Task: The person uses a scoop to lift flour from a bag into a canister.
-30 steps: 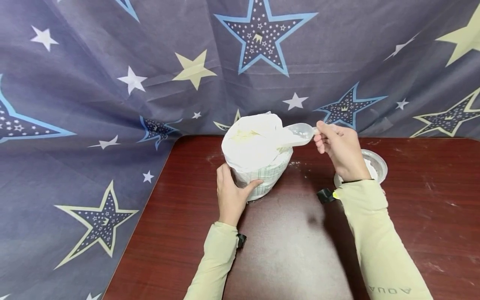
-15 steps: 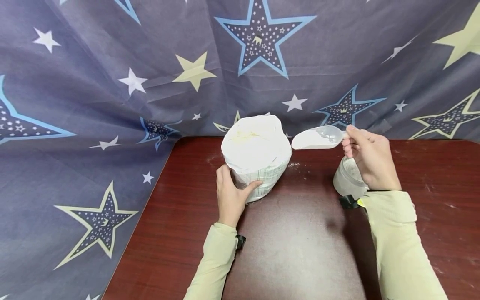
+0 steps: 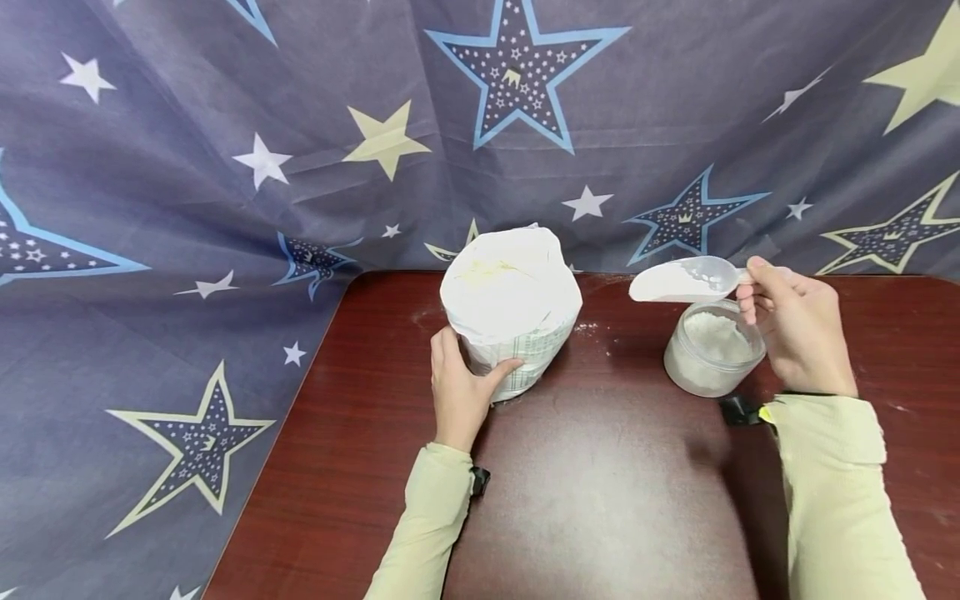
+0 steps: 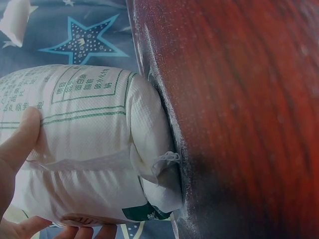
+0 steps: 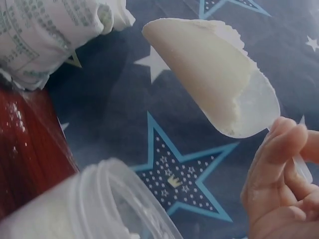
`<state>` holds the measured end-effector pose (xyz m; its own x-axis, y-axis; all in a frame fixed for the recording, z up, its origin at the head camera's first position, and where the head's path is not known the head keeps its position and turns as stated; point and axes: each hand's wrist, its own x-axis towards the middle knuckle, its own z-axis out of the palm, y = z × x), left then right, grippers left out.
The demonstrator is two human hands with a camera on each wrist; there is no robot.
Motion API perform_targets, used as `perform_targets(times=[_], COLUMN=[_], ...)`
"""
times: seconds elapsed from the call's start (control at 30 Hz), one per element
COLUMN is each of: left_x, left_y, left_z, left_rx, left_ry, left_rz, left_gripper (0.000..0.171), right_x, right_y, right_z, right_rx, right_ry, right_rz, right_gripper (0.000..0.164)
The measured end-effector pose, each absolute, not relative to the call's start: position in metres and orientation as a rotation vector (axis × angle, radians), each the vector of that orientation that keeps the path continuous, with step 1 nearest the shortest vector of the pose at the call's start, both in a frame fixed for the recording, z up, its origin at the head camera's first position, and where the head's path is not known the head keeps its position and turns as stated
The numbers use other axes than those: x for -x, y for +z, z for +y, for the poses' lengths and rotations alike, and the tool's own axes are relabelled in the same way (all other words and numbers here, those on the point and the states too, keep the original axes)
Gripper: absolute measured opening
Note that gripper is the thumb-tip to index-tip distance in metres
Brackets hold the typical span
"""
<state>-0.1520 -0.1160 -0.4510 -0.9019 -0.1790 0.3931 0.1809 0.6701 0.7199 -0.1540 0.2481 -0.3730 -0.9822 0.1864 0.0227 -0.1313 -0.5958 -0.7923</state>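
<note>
My right hand pinches the handle of a clear plastic scoop loaded with white powder. The scoop hangs level above the back rim of a round clear jar, which holds more white powder. In the right wrist view the powder shows through the wall of the scoop. My left hand grips the near left side of an open white woven bag, thumb across its front. White powder fills the bag near its top. Green print marks the bag in the left wrist view.
The dark red wooden table carries spilled powder between bag and jar. A star-patterned cloth hangs behind the table and along its left side.
My right hand has drawn the scoop out of the bag, heaped with powder, and carried it right to above the jar. My left hand stays on the bag.
</note>
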Motion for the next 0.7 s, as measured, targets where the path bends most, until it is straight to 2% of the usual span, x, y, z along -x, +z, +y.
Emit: perform_targets(times=[0.33,0.7], left_x=[0.151,0.151], left_y=[-0.452,-0.45], left_z=[-0.118,-0.117], left_rx=[-0.005,-0.01], left_ry=[-1.124,-1.129], left_rz=[-2.444,-2.465], left_gripper=[0.088,0.09], right_x=[0.144,0.132], right_y=[-0.377,-0.384], right_z=[0.272,0.292], right_rx=[0.125,0.245], right_ry=[2.632,2.413], right_rz=[-1.314,-1.49], right_gripper=[0.012,0.016])
